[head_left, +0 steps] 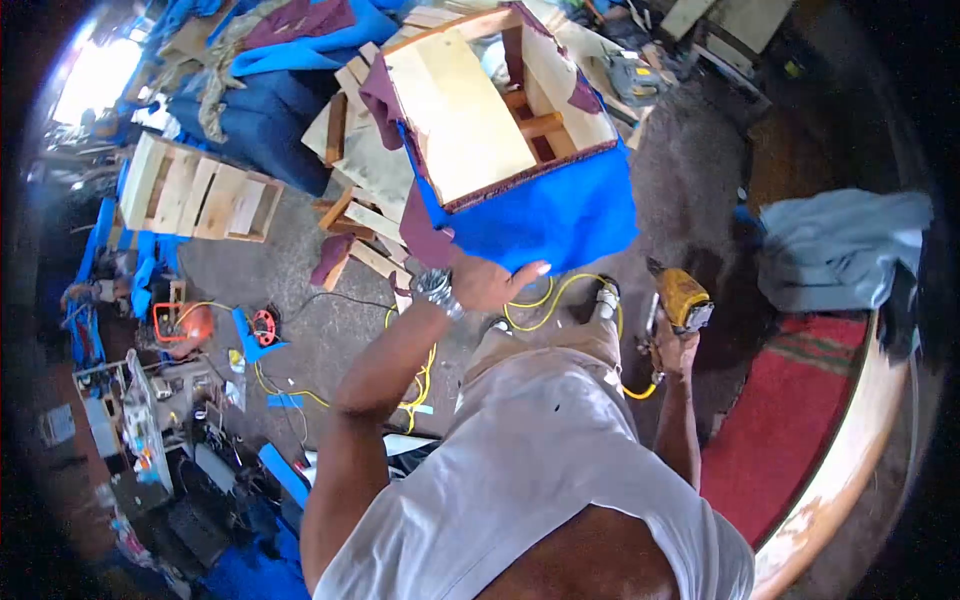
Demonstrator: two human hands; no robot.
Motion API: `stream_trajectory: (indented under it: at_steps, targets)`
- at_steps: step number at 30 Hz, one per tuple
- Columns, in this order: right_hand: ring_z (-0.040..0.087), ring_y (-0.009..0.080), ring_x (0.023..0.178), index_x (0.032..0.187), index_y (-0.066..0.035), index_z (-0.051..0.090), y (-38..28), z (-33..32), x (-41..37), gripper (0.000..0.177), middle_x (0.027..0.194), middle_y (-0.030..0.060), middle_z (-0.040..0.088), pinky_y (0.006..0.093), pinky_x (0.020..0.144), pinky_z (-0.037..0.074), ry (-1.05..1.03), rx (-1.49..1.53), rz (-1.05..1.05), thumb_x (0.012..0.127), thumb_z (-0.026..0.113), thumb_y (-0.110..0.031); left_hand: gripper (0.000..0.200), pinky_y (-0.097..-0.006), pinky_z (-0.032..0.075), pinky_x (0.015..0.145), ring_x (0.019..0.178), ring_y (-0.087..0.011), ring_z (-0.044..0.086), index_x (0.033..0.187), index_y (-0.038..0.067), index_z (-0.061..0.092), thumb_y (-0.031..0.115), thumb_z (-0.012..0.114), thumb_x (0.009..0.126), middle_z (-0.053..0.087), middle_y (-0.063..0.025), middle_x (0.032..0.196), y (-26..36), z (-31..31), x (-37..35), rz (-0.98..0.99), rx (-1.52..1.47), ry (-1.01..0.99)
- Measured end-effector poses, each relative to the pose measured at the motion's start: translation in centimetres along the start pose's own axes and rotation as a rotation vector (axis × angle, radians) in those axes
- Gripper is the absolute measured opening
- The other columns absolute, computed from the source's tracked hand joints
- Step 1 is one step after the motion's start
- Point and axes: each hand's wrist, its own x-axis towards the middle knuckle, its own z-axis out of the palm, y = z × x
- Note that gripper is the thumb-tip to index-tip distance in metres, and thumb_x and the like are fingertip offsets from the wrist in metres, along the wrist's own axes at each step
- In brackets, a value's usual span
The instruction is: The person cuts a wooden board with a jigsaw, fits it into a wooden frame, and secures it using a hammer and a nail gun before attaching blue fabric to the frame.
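Note:
A wooden box frame (460, 110) with a pale panel and an open side stands in front of me, blue fabric (550, 215) hanging over its near face. Maroon fabric (425, 225) shows along its left side. My left hand (490, 283), with a metal watch on the wrist, grips the lower edge of the blue fabric; its thumb shows and some fingers are hidden. Low on the right, my right hand (677, 348) is closed around a yellow pneumatic staple gun (684, 300), held away from the frame. A yellow air hose (642, 390) runs beside that hand.
Wood offcuts (372, 220) lie beside the frame. A slatted wooden frame (200, 190) is at left, near an orange-framed reel (185, 322). Yellow hose loops cross the floor around my feet. At right are a red cushioned piece (780, 410) and grey cloth (840, 250).

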Motion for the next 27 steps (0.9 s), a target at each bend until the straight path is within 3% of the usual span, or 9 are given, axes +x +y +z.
stream_trajectory:
  at_steps: [1,4,8,11,15,19,22,25,27]
  targets:
    - [0.062,0.0184,0.104,0.115,0.000,0.062,-2.3,1.3,-1.9,0.030,0.114,0.0071,0.066,0.0324,0.091,0.048,-0.018,0.042,-0.030,0.086,0.067,-0.007,0.033,-0.0380,0.048,0.076,0.083,-0.0267,0.064,0.094,0.004,0.067,0.036,0.061,0.094,0.067,-0.0167,0.089,0.1,-1.3,0.5,-0.061,0.021,-0.159]
    - [0.062,0.0184,0.102,0.119,0.002,0.060,-3.0,4.1,-5.3,0.034,0.115,0.0078,0.065,0.0319,0.090,0.047,-0.042,0.210,0.007,0.086,0.066,-0.006,0.034,-0.0334,0.049,0.075,0.082,-0.0213,0.065,0.096,0.002,0.067,0.034,0.057,0.096,0.069,-0.0133,0.090,-3.9,0.6,2.1,0.313,-0.374,0.262]
    - [0.062,0.0175,0.099,0.119,0.002,0.060,-4.4,7.2,-7.9,0.034,0.113,0.0077,0.066,0.0311,0.088,0.047,-0.083,0.286,0.038,0.086,0.067,-0.005,0.044,-0.0353,0.052,0.083,0.093,-0.0222,0.065,0.121,0.000,0.054,0.037,0.041,0.103,0.068,-0.0114,0.113,-5.4,-4.5,8.9,-0.145,-1.540,0.391]
    - [0.062,0.0174,0.100,0.117,0.002,0.061,-4.2,8.8,-7.8,0.033,0.111,0.0078,0.066,0.0314,0.088,0.048,-0.097,0.283,-0.007,0.086,0.069,-0.007,0.047,-0.0359,0.051,0.086,0.105,-0.0228,0.063,0.127,0.001,0.049,0.040,0.037,0.104,0.062,-0.0145,0.125,-5.0,-4.8,9.3,-0.195,-1.059,0.115]
    - [0.063,0.0173,0.102,0.117,0.002,0.061,-4.7,10.0,-8.3,0.038,0.113,0.0093,0.067,0.0331,0.090,0.049,-0.041,0.388,0.001,0.083,0.073,-0.010,0.054,-0.0361,0.049,0.092,0.115,-0.0255,0.059,0.125,-0.001,0.050,0.046,0.036,0.103,0.058,-0.0167,0.130,-6.8,-4.4,8.9,-0.079,-1.495,0.338]
    - [0.063,0.0172,0.102,0.118,0.001,0.062,-4.4,11.0,-7.0,0.037,0.112,0.0080,0.067,0.0329,0.090,0.049,-0.051,0.508,0.026,0.084,0.072,-0.010,0.063,-0.0338,0.052,0.085,0.119,-0.0284,0.058,0.136,-0.007,0.043,0.046,0.034,0.103,0.056,-0.0172,0.133,-6.1,-1.2,8.9,-0.138,-0.804,0.454]
    - [0.063,0.0173,0.101,0.116,0.001,0.062,-5.1,12.6,-5.9,0.036,0.112,0.0077,0.067,0.0328,0.089,0.050,-0.115,0.416,-0.009,0.083,0.072,-0.008,0.050,-0.0380,0.051,0.065,0.073,-0.0294,0.070,0.105,0.004,0.071,0.046,0.043,0.100,0.072,-0.0173,0.087,-4.6,-1.0,6.3,-0.451,-0.097,0.386]
    - [0.063,0.0146,0.090,0.113,0.001,0.063,-5.6,14.8,-5.3,0.032,0.102,0.0055,0.068,0.0314,0.078,0.051,-0.076,0.552,-0.129,0.084,0.071,-0.010,0.033,-0.0440,0.052,0.063,0.069,-0.0314,0.067,0.097,0.010,0.070,0.034,0.049,0.098,0.069,-0.0167,0.079,-7.7,0.9,5.0,0.372,0.244,0.469]
    - [0.062,0.0131,0.081,0.110,0.000,0.064,-4.3,15.8,-5.0,0.029,0.094,0.0037,0.068,0.0303,0.071,0.050,-0.082,0.417,-0.172,0.084,0.071,-0.011,0.034,-0.0459,0.051,0.085,0.095,-0.0334,0.066,0.113,0.008,0.067,0.032,0.058,0.091,0.070,-0.0147,0.104,-9.7,2.5,3.7,0.494,0.175,0.147]
